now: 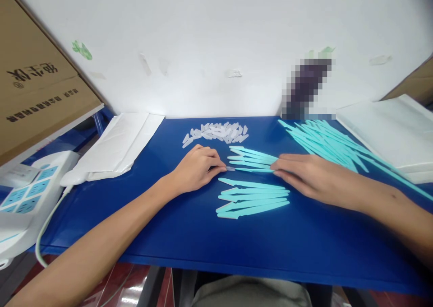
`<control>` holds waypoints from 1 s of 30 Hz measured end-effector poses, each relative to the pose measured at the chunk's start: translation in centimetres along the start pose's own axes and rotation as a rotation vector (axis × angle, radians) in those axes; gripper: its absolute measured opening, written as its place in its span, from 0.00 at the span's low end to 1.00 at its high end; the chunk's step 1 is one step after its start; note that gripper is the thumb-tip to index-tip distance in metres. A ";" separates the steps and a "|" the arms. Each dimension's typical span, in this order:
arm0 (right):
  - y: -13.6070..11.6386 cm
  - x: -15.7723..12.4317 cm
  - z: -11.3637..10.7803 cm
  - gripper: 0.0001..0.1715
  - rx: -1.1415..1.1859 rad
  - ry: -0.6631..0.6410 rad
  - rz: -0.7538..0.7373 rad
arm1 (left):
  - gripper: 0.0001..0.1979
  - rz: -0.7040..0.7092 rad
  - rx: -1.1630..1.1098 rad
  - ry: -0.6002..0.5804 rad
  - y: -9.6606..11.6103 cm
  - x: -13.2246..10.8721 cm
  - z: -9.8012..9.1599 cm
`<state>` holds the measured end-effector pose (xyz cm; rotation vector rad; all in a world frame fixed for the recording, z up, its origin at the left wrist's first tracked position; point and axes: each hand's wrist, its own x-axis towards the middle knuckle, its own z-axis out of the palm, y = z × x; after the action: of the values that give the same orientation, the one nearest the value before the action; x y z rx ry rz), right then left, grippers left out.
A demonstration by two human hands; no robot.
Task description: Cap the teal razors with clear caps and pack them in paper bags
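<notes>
Between thumb and fingers, my left hand (204, 168) pinches a small clear plastic cap (230, 168). The cap meets the blade end of a turquoise eyebrow razor (253, 169); how far it covers the blade is too small to tell. My right hand (304, 174) is closed on that razor's handle end. Just beyond it, several more turquoise razors (252, 153) lie side by side, their right ends partly hidden by my right hand. Nearer to me is a second row of razors (253, 198), blade ends to the left. Behind my left hand spreads a pile of clear caps (216, 132).
A loose heap of turquoise razors (328, 140) lies at the back right, beside a white packet (389, 135). On the left are white plastic bags (118, 144), a power strip (34, 194) with a cable, and a cardboard box (40, 81). A white wall backs the blue table (189, 234).
</notes>
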<state>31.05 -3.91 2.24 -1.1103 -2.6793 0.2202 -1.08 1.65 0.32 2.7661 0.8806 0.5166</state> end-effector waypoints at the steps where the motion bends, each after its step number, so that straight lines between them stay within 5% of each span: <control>1: 0.0 0.0 -0.1 0.18 0.002 -0.002 0.001 | 0.11 -0.003 -0.002 -0.002 0.0 0.0 0.0; 10: -0.6 0.5 0.3 0.18 0.008 -0.004 -0.021 | 0.10 0.010 -0.052 -0.011 0.4 0.5 0.4; 17: -2.0 1.5 1.7 0.17 -0.256 0.096 -0.030 | 0.12 0.068 -0.057 -0.014 0.4 1.6 0.9; 24: -1.4 0.7 0.9 0.20 -0.411 0.251 -0.066 | 0.17 -0.115 0.473 0.049 -3.8 -0.9 -3.3; 30: -1.9 0.0 1.1 0.18 -0.202 0.135 -0.084 | 0.20 -0.339 0.520 -0.010 -7.3 -3.3 -5.9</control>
<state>29.45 -5.26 1.65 -1.0235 -2.6640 -0.1388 -9.65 6.08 2.80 2.9401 1.6417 0.2356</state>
